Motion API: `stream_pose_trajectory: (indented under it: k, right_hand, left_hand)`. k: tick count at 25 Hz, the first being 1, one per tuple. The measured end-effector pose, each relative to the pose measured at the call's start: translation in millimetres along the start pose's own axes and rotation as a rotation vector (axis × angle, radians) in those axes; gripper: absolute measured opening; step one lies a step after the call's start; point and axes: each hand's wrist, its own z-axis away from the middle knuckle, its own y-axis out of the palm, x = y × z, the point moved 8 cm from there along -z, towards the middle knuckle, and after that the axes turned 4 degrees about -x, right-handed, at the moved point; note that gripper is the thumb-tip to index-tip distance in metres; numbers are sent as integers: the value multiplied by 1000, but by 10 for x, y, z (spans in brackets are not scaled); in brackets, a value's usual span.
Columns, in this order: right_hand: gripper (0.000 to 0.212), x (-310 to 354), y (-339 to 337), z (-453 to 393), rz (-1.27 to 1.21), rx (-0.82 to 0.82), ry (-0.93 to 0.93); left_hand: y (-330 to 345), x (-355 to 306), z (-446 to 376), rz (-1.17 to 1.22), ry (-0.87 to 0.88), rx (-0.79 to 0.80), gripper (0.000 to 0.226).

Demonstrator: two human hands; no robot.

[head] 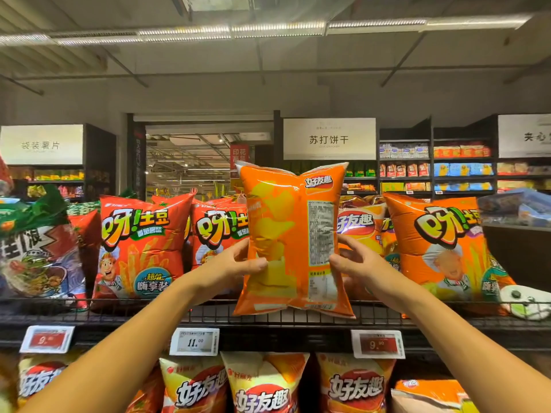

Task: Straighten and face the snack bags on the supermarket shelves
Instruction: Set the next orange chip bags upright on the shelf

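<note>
Head view: the orange chip bag (290,239) is held upright above the wire shelf (208,318), back panel outward, left hand (238,260) and right hand (354,260) each pinching a side. Set down like this it would face backwards; puffy, it could topple. Red bags (140,245) left of it and another orange bag (444,245) to its right crowd the gap.

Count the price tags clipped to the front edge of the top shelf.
3. The left price tag is red, the middle price tag is white, below the left forearm, and the right price tag is red. Others may lie outside the view.
</note>
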Motion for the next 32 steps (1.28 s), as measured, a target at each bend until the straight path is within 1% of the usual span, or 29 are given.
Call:
stream_pose_trajectory:
  k: [3, 7, 10, 13, 16, 20, 22, 23, 26, 27, 30, 32]
  right_hand:
    - [69, 65, -63, 28, 103, 21, -63]
    - [79, 151, -63, 25, 271, 33, -187]
    - [79, 205, -69, 37, 313, 9, -253]
    - [82, 212, -70, 56, 363, -14, -301]
    - [82, 211, -69, 52, 370, -17, -314]
    - [74, 209, -69, 38, 313, 6, -293]
    - [68, 217, -92, 43, 268, 0, -252]
    - [69, 226, -100, 50, 238, -11, -227]
    - [102, 209, -103, 44, 125, -43, -137]
    - [107, 202, -90, 39, 94, -49, -119]
    - [106, 191, -25, 26, 9, -41, -80]
    - [104, 192, -5, 25, -19, -35, -76]
  left_hand:
    - [-42, -76, 4, -134, 49, -2, 82]
    - [-118, -135, -59, -262, 114, -57, 76]
    - [-114, -153, -90, -334, 153, -85, 73]
    - [-120, -179, -108, -394, 218, -125, 75]
    - [-114, -197, -117, -416, 240, -121, 77]
    - [-115, -210, -61, -354, 195, -111, 76]
    - [-108, -215, -11, -280, 167, -100, 82]
    - [-97, -221, 11, -263, 163, -98, 88]
    - [-47, -195, 25, -215, 140, -91, 95]
    - [-44, -178, 19, -209, 127, -100, 95]
    - [-40, -154, 1, -180, 106, -97, 81]
    - [-42, -148, -6, -145, 91, -87, 80]
